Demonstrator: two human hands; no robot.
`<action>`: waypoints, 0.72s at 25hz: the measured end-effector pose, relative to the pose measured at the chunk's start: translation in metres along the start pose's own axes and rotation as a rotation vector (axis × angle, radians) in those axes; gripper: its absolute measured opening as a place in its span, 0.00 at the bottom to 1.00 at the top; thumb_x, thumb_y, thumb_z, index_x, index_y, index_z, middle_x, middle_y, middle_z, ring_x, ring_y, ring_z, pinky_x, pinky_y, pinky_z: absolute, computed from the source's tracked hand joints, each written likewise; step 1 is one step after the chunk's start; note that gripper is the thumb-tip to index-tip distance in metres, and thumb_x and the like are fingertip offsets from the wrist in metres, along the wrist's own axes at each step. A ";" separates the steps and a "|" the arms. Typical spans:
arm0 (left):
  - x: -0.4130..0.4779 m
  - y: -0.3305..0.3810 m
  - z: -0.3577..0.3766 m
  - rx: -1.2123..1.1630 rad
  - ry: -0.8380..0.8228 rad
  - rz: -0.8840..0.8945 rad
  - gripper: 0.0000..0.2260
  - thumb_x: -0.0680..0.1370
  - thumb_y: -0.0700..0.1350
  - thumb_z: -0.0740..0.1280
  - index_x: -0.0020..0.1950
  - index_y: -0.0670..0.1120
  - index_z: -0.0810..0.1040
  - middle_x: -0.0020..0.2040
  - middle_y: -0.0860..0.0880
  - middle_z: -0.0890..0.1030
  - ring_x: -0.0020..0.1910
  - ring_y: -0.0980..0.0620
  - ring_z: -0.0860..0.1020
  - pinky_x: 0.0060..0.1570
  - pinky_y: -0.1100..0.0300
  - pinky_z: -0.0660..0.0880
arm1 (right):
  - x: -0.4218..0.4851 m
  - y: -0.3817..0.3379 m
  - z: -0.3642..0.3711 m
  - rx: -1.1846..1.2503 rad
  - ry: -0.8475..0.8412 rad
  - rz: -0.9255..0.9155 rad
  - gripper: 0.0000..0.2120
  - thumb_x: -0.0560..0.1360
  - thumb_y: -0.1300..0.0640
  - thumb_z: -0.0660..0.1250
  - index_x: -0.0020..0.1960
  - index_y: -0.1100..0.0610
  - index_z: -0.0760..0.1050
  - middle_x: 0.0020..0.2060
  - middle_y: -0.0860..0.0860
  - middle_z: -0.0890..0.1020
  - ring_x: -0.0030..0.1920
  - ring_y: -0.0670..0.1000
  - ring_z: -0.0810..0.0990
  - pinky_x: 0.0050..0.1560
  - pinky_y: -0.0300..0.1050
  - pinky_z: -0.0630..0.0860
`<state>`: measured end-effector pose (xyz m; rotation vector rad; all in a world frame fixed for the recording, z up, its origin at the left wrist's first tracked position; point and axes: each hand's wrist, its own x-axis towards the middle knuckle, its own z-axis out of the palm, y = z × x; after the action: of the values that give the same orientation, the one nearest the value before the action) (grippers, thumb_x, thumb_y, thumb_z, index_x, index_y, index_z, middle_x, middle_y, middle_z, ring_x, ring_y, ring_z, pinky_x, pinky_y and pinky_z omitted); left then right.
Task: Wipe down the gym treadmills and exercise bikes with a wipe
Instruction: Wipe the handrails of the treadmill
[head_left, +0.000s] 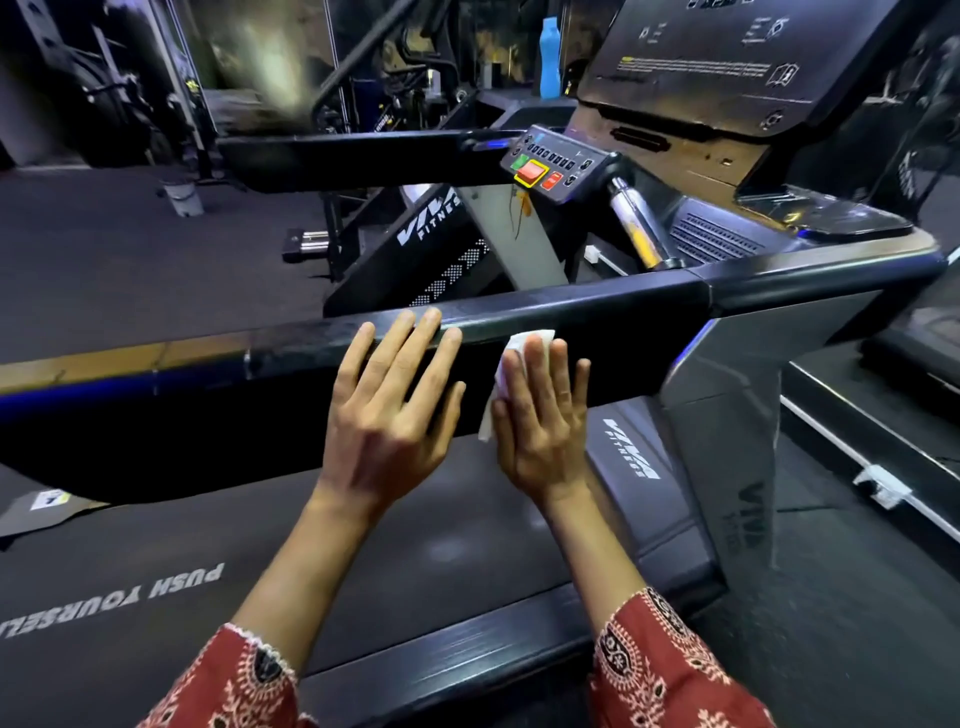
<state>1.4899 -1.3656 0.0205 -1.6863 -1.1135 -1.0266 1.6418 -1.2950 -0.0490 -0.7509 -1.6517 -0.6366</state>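
A black treadmill handrail (597, 312) runs across the middle of the view toward the console on the right. My right hand (540, 415) presses a white wipe (519, 345) flat against the rail's near side with straight fingers. The wipe shows above and to the left of those fingers. My left hand (389, 410) lies flat on the same rail just to the left, fingers straight and reaching its top edge, holding nothing. Both sleeves are red with a printed pattern.
The treadmill belt (260, 561) lies below the rail, printed with "PUSH YOURSELF". A control panel (550, 166) with red and green buttons sits ahead, the console (727, 62) above it at right. A blue bottle (549, 57) stands behind. Another treadmill deck (909, 415) is at right.
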 end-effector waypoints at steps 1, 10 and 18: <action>0.001 0.005 0.003 0.004 -0.003 0.000 0.15 0.76 0.43 0.68 0.62 0.39 0.79 0.63 0.40 0.77 0.65 0.45 0.72 0.66 0.47 0.65 | 0.000 0.008 -0.002 0.014 0.020 0.072 0.26 0.83 0.53 0.49 0.79 0.54 0.45 0.78 0.49 0.45 0.77 0.53 0.46 0.75 0.55 0.44; 0.015 0.046 0.024 0.024 -0.019 0.000 0.15 0.76 0.42 0.67 0.62 0.40 0.79 0.64 0.39 0.76 0.65 0.44 0.72 0.67 0.47 0.65 | 0.016 0.066 -0.026 0.053 0.060 0.424 0.25 0.83 0.55 0.50 0.77 0.59 0.50 0.78 0.53 0.46 0.77 0.54 0.46 0.75 0.58 0.47; 0.022 0.063 0.033 0.044 -0.047 -0.021 0.16 0.76 0.43 0.66 0.63 0.40 0.78 0.64 0.38 0.76 0.65 0.43 0.71 0.66 0.46 0.66 | 0.030 0.092 -0.037 0.026 0.053 0.368 0.22 0.83 0.57 0.50 0.74 0.65 0.58 0.72 0.65 0.63 0.77 0.53 0.48 0.75 0.59 0.49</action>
<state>1.5617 -1.3446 0.0182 -1.6746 -1.1774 -0.9732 1.7309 -1.2592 -0.0108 -0.9801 -1.4216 -0.3692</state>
